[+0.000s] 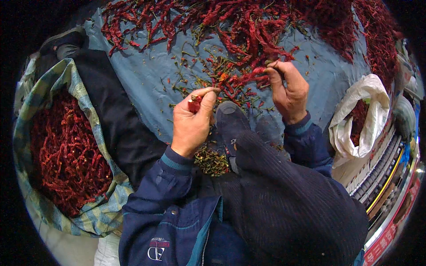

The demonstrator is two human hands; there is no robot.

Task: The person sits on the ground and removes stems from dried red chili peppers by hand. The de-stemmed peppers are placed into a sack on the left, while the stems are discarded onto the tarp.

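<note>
My left hand (193, 119) is closed around several dried red chili peppers (194, 102), whose cut or broken ends show between the curled fingers. To its right, my right hand (291, 89) pinches a dried chili pepper (258, 74) between thumb and forefinger, over the near edge of a large chili heap (249, 30). Loose stems and chili fragments (213, 69) lie on the blue sheet between and beyond the hands. Below the left hand, a small pile of greenish stems (213, 162) lies beside my shoe (231, 116).
At the left stands an open checked sack (96, 133) full of dried chilies (73, 156). A white woven sack (376, 133) with chilies inside is at the right. The blue sheet (139, 79) spreads beneath the heaps. My legs stretch across both sides.
</note>
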